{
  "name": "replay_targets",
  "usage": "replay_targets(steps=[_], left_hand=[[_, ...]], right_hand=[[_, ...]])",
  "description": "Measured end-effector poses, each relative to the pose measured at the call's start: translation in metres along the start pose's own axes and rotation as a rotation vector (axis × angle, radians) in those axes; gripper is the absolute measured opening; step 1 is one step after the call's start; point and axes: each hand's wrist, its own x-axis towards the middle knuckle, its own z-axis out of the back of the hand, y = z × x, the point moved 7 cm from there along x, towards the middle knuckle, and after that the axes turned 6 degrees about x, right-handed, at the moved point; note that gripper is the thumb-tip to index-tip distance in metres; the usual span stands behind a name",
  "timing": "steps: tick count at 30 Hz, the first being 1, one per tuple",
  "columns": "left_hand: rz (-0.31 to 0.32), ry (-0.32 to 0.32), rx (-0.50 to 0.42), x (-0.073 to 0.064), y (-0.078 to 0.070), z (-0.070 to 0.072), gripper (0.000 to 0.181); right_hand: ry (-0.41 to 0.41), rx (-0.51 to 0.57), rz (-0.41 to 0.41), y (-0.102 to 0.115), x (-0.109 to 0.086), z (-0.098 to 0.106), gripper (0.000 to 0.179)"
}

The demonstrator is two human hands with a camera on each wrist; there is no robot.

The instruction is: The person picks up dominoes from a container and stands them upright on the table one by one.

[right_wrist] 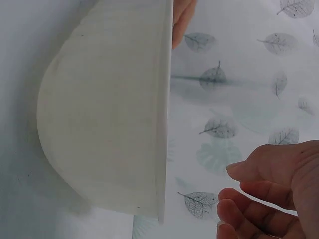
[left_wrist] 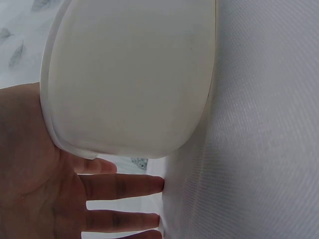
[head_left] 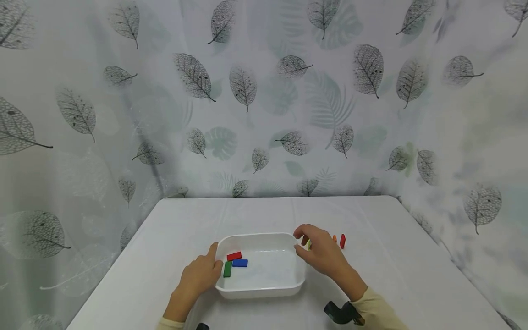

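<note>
A white tray (head_left: 268,275) has a red block (head_left: 234,256), a blue block (head_left: 240,263) and a green block (head_left: 228,269) lying at its left end. My left hand (head_left: 200,273) holds the tray's left end, thumb over the rim. Outside the wall its other fingers (left_wrist: 122,186) stretch down to the table. Over the right rim hovers my right hand (head_left: 321,252), its fingers loosely bent and holding nothing. The right wrist view shows a gap between this hand (right_wrist: 269,194) and the tray (right_wrist: 104,114). A yellow-green block (head_left: 309,244) shows partly behind its fingers.
To the right of the tray, an orange block (head_left: 334,238), partly covered by the right hand, and another red block (head_left: 342,241) are on the white table (head_left: 392,256). A leaf-patterned curtain (head_left: 268,114) surrounds the table's back and sides.
</note>
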Motion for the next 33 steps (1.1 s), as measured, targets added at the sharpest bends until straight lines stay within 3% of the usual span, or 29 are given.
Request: replay_targets(steps=[12, 33], left_hand=[[0.024, 0.024, 0.008, 0.001, 0.004, -0.002, 0.06], [0.014, 0.01, 0.008, 0.0, 0.001, -0.002, 0.059]], right_hand=[[0.051, 0.012, 0.027, 0.008, 0.005, -0.024, 0.026], [0.161, 0.025, 0.074, 0.027, 0.017, -0.061, 0.022]])
